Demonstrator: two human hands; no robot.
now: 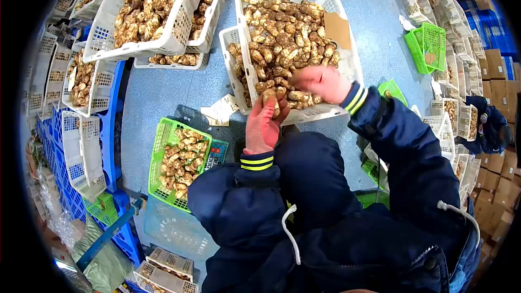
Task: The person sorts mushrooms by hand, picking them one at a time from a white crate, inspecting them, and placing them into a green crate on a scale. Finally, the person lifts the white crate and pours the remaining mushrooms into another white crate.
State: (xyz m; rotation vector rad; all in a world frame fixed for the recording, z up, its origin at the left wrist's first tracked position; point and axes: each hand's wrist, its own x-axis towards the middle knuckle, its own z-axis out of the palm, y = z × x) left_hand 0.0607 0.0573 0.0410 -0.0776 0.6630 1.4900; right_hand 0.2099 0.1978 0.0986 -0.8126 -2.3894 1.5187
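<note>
A large white crate (355, 65) full of stubby brown-and-cream mushrooms (282, 38) stands in front of me, tilted over another white crate (225, 40). At its near left corner my left hand (262, 126) is closed around a mushroom (275, 104), fingertips up. My right hand (324, 83) reaches over the near right part of the pile. Its fingers point left and are smeared by motion, so I cannot tell whether they grip a mushroom. A piece of brown cardboard (337, 31) rests on the right side of the pile.
Left of my knees sits a green basket (153, 176) of mushrooms beside a calculator-like keypad (217, 153). White paper pieces (220, 109) lie on the blue floor. Stacked mushroom crates (135, 49) stand upper left. Green baskets (426, 46) and another person (483, 125) are at right.
</note>
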